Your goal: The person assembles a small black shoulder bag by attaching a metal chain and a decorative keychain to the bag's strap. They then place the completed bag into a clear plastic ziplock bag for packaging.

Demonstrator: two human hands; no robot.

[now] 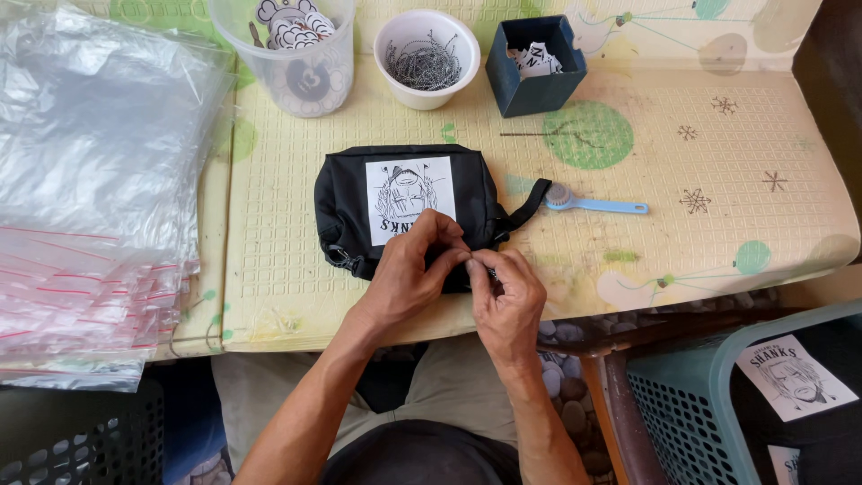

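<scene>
A black pouch (341, 193) with a white square drawing patch lies flat on the pale patterned table (700, 153). My left hand (411, 274) and my right hand (507, 301) meet at the pouch's near edge, fingertips pinched together on a small metal part there, probably the zipper pull; it is mostly hidden by my fingers. A black strap sticks out from the pouch's right side.
A stack of clear zip bags (90, 198) covers the left side. At the back stand a clear tub of round badges (296, 54), a white bowl of metal chains (426, 58) and a dark blue box (536, 67). A blue-handled tool (593, 204) lies right of the pouch. A teal basket (709, 404) holds more pouches.
</scene>
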